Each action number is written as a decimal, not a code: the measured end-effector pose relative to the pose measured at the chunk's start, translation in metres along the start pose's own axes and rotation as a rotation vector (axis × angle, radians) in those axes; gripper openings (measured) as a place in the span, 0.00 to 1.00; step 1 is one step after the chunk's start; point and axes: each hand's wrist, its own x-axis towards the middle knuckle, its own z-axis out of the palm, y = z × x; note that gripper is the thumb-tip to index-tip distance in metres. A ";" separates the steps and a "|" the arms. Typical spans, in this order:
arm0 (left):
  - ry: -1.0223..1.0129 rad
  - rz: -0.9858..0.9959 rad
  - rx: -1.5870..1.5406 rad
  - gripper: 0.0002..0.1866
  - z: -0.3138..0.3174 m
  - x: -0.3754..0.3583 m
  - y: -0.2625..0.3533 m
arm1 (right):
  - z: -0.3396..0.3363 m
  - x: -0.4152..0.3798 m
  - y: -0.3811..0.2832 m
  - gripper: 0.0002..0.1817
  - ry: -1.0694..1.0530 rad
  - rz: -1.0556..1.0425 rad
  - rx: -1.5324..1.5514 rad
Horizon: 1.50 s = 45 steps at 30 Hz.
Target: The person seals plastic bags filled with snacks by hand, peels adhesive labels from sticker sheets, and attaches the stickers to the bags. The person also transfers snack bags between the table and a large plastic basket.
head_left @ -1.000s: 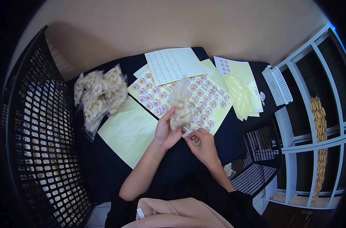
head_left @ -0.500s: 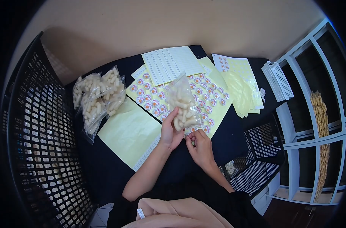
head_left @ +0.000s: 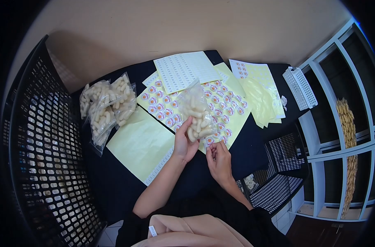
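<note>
My left hand (head_left: 185,142) is wrapped round a clear plastic bag (head_left: 198,113) filled with pale, finger-shaped pieces, and holds it over the table. Just right of the bag's lower end is my right hand (head_left: 219,164), its thumb and fingers pinched together at the lower edge of a sticker sheet (head_left: 241,101). Whatever is between those fingertips is hidden or too small to name. Round white stickers with orange and purple print cover the sheet, which lies partly under the bag.
Several filled bags (head_left: 107,105) lie at the left beside a tall black crate (head_left: 51,148). A blank yellowish sheet (head_left: 140,140), a sheet with rows of small print (head_left: 187,70) and crumpled yellow backing paper (head_left: 259,96) share the table. Rightward are a white basket (head_left: 301,88) and another black crate (head_left: 284,187).
My right hand has moved slightly right and down, away from the bottom of the bag. My left hand and the bag have hardly moved.
</note>
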 end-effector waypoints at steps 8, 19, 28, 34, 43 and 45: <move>-0.032 -0.006 -0.074 0.15 -0.004 -0.001 0.000 | -0.003 -0.002 0.000 0.04 0.037 -0.010 0.026; -0.026 0.012 -0.004 0.16 0.000 -0.004 0.001 | -0.001 -0.004 0.005 0.02 0.100 -0.062 0.107; -0.071 0.012 -0.028 0.16 0.004 -0.007 0.000 | -0.002 -0.006 0.014 0.02 0.122 -0.022 0.292; -0.243 -0.056 -0.014 0.18 0.002 -0.017 0.015 | -0.014 0.006 0.013 0.02 0.277 -0.071 0.538; 0.033 0.526 0.646 0.20 -0.014 -0.049 0.056 | 0.000 0.065 -0.049 0.11 0.433 -0.903 0.015; 0.056 0.520 0.631 0.20 -0.023 -0.052 0.058 | 0.016 0.076 -0.053 0.14 0.322 -1.009 0.032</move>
